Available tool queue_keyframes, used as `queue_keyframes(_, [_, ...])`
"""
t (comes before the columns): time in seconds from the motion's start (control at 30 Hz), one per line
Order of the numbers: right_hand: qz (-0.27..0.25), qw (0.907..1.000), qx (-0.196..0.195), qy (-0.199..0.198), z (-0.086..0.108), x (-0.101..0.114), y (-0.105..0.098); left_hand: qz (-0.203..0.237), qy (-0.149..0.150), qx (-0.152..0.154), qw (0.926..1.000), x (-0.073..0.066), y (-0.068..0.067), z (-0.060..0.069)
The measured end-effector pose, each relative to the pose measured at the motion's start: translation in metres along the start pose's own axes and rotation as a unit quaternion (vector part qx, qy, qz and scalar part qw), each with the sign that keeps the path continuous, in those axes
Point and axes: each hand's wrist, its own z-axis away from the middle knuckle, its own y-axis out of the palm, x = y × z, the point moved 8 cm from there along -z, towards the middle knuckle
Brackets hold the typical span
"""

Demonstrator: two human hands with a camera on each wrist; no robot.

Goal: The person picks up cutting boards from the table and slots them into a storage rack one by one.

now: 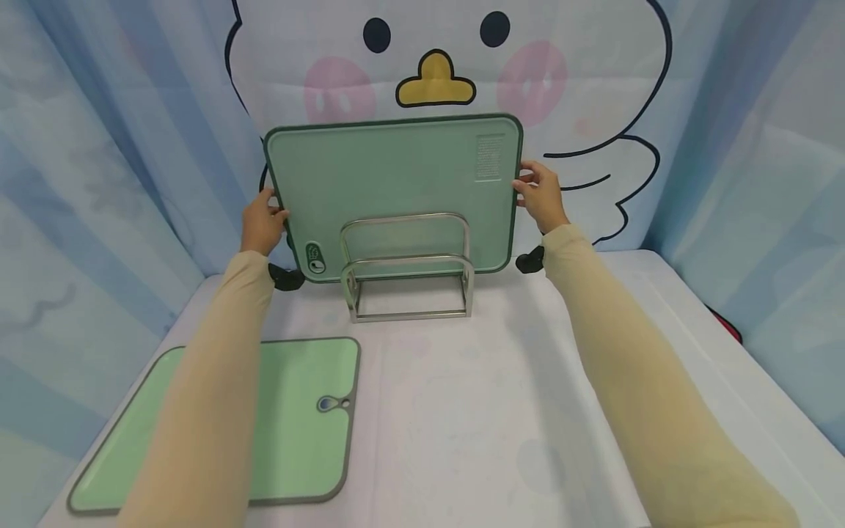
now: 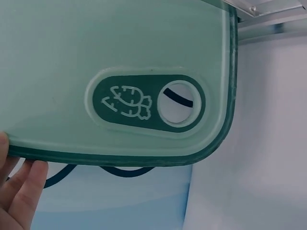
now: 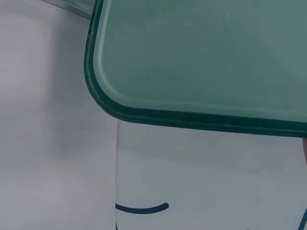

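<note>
A dark-rimmed green cutting board (image 1: 403, 176) stands upright at the metal rack (image 1: 412, 317), its lower part behind the rack's front bars and its left side slightly lower. My left hand (image 1: 261, 222) grips the board's left edge; in the left wrist view, fingers (image 2: 29, 191) lie against the rim near the carrot emblem (image 2: 127, 101). On the opposite edge my right hand (image 1: 543, 196) pinches the rim between thumb and fingers. The right wrist view shows the board's rounded corner (image 3: 120, 103), with only a sliver of the hand at the right border.
A second green board (image 1: 297, 440) with a grey rim lies flat at the table's left front, partly under the left sleeve (image 1: 205, 396). Patterned curtains (image 1: 99, 147) rise behind and at both sides of the white table (image 1: 462, 425). Something red shows at the right edge.
</note>
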Motion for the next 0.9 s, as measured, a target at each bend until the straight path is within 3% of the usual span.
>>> queue_keyframes(0.3, [0.03,0.9993,-0.019,0.004,0.003,-0.004,0.004,-0.015,0.02,-0.022,0.9994,0.01,0.003,0.008])
queue_keyframes(0.53, [0.029,0.9995,0.005,0.009,0.016,-0.004,0.015,0.018,0.014,-0.017,0.9996,0.015,0.008,0.02])
queue_keyframes(0.73, [0.009,0.9999,0.008,0.007,0.031,0.001,0.02,0.033,0.051,-0.012,0.9981,0.008,0.015,0.033])
queue_keyframes(0.9, [0.03,0.9995,0.011,0.003,0.044,-0.001,0.025,0.034,0.079,-0.003,0.9963,0.003,0.021,0.047])
